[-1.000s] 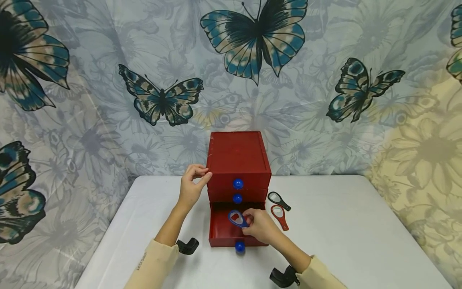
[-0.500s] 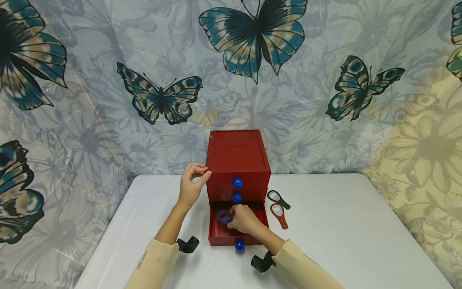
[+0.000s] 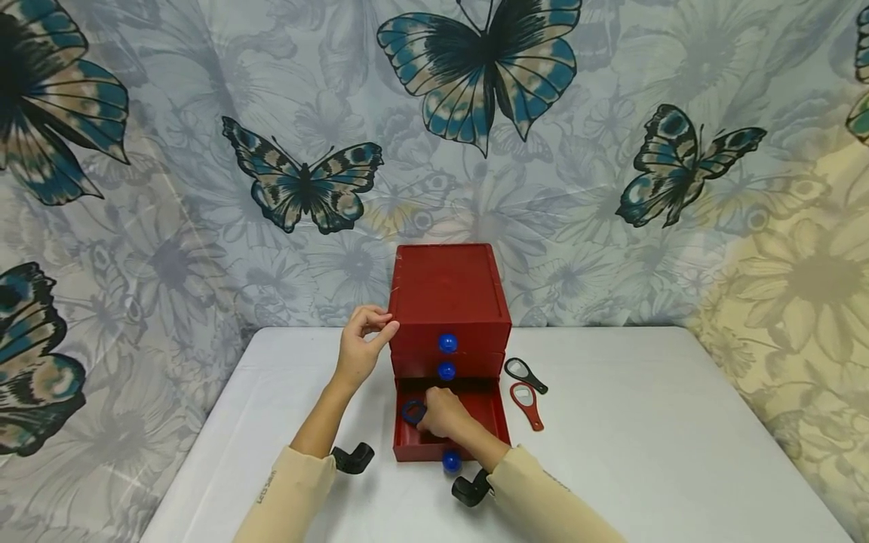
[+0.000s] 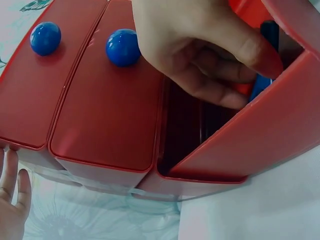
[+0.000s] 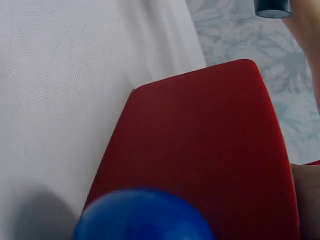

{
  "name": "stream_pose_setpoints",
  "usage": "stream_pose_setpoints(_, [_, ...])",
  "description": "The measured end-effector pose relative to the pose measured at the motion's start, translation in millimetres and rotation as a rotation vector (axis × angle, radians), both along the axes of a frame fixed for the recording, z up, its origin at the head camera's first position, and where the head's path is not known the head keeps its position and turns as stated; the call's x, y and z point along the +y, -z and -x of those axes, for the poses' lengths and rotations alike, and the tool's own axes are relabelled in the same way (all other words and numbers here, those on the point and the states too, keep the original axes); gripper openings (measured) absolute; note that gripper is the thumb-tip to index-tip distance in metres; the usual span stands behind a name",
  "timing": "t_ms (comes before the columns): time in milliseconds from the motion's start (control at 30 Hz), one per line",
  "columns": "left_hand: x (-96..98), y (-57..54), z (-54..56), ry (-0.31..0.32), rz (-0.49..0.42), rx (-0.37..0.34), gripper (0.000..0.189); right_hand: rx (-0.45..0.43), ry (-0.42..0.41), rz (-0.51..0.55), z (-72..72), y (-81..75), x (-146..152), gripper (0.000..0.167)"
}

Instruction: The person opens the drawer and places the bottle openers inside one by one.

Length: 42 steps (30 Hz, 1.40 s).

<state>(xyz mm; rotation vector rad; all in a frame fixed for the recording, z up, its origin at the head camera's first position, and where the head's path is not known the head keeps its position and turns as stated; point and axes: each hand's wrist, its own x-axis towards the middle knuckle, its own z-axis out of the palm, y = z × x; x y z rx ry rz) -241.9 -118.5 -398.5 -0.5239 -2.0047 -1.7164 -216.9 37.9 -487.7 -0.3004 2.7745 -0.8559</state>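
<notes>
The bottom drawer (image 3: 424,451) of a red drawer cabinet (image 3: 448,286) stands pulled out. My right hand (image 3: 444,413) reaches down into it and holds a small blue magnifying glass (image 3: 405,413), whose ring is at the drawer's left side. In the left wrist view the right hand (image 4: 200,50) has curled fingers around the blue handle (image 4: 260,86), partly hidden by the drawer wall. With fingertips at the cabinet's left front edge, my left hand (image 3: 360,351) steadies there; the left wrist view shows these fingers (image 4: 9,175) fairly straight. Most of the right hand is hidden in the right wrist view.
To the cabinet's right, a black magnifying glass (image 3: 536,384) and a red magnifying glass (image 3: 532,417) lie on the white table (image 3: 645,437). A blue knob (image 3: 451,461) sticks out from the drawer front. Two upper drawers are closed. A butterfly-print cloth (image 3: 543,286) hangs behind.
My right hand has moved left and lower into the drawer, carrying the blue magnifying glass from the drawer's middle to its left side. The left hand has stayed in place.
</notes>
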Motion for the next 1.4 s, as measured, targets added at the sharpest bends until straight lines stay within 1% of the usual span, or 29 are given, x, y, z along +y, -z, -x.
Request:
stream_pose_setpoints(167, [1.1,-0.1,-1.0,0.006,-0.020,0.007,0.012,0.022,-0.002,0.001,-1.4,4.9,-1.2,0.034])
stream_pose_setpoints(300, [2.4,-0.1,-2.7,0.002,-0.030,0.002,0.012,0.037,-0.011,0.037,-5.6,3.3,4.6,0.032])
stream_pose_setpoints(500, [4.1,-0.2,-3.4,-0.003,-0.049,0.002,0.013,0.100,-0.087,0.105,-12.0,-15.0,22.7,0.022])
stream_pose_setpoints(633, [5.3,1.0,-3.1,-0.005,-0.052,0.002,0.013,0.094,-0.126,0.159,-19.8,-28.5,38.1,0.023])
stream_pose_setpoints(733, [5.9,1.5,-2.6,-0.014,-0.053,-0.002,0.013,0.084,-0.133,0.190,-24.2,-37.1,50.3,0.024])
stream_pose_setpoints(833, [3.7,12.5,6.0,-0.035,-0.057,0.006,0.014,0.095,-0.136,0.207,-25.7,-43.4,64.7,0.023])
stream_pose_setpoints(900, [2.0,19.7,11.2,-0.053,-0.058,0.019,0.014,0.109,-0.121,0.217,-25.1,-46.8,74.6,0.022])
stream_pose_setpoints(967, [0.6,27.1,16.5,-0.072,-0.057,0.031,0.014,0.126,-0.087,0.213,-24.0,-49.4,84.7,0.021])
stream_pose_setpoints(1000, [0.8,27.0,16.2,-0.082,-0.055,0.035,0.013,0.134,-0.061,0.209,-23.3,-50.6,89.3,0.021])
stream_pose_setpoints(1100, [1.4,26.3,15.9,-0.103,-0.054,0.014,0.015,0.148,0.010,0.207,-20.3,-51.2,103.5,0.022])
stream_pose_setpoints(1200, [2.5,22.0,13.0,-0.114,-0.041,-0.021,0.019,0.155,0.060,0.203,-17.4,-49.5,118.6,0.022])
stream_pose_setpoints(1400, [4.6,-0.8,-4.9,-0.124,0.017,-0.064,0.027,0.161,0.162,0.168,-12.2,-38.3,145.2,0.021])
